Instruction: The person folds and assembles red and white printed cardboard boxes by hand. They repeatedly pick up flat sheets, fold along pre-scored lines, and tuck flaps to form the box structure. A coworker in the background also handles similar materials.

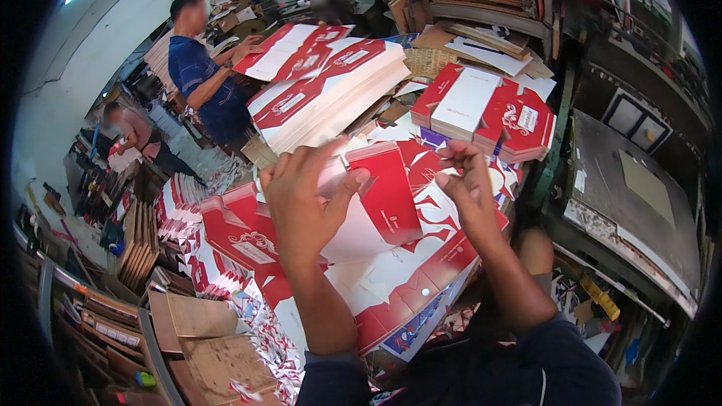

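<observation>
A stack of red and white die-cut card sheets (387, 195) lies in front of me on a pile of similar printed sheets. My left hand (304, 195) is over its left side, with thumb and fingers apart. The thumb tip overlaps the stack's red panel; whether it presses on it I cannot tell. To the right of the stack, my right hand (468, 180) is raised with bent fingers and a gap at the thumb. Nothing shows in it. Another red and white stack (233, 233) reaches out to the left of my left forearm.
A tall stack of printed sheets (331, 94) stands beyond, where a co-worker in a blue shirt (199, 79) handles sheets. Cut card stacks (466, 101) sit at the back right. A metal-topped machine (639, 203) flanks my right. Paper scraps (274, 338) and wooden boards (218, 353) lie lower left.
</observation>
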The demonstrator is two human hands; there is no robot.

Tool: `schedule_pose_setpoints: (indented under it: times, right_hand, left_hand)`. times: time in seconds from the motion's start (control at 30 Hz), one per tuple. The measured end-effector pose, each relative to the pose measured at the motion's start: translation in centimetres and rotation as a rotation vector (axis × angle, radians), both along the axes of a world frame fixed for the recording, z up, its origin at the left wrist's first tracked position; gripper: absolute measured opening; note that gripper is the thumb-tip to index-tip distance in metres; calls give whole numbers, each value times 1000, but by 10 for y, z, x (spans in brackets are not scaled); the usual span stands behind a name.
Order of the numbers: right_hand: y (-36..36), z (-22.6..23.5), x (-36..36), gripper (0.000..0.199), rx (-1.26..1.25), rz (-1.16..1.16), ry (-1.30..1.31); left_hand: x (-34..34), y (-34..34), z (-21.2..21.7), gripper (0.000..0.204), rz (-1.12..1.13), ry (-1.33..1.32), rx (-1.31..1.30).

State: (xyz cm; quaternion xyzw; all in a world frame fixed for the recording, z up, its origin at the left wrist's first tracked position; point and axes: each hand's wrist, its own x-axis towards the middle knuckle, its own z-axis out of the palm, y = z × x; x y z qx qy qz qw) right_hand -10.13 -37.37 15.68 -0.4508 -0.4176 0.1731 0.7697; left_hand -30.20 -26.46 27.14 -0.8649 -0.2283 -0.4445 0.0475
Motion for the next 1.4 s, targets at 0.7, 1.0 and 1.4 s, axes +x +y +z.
schedule_pose_setpoints:
  times: [0.7, 1.0, 1.4]
  right_hand:
    - [22, 80, -65, 51, 1, 561, 14]
    - [57, 52, -42, 61, -19, 583, -76]
    - [47, 61, -40, 63, -56, 656, -101]
  left_hand:
    - [-98, 1, 70, 84, 83, -1043, -521]
    - [-142, -9, -37, 68, -147, -830, -682]
    - [-82, -100, 69, 100, 354, -211, 407]
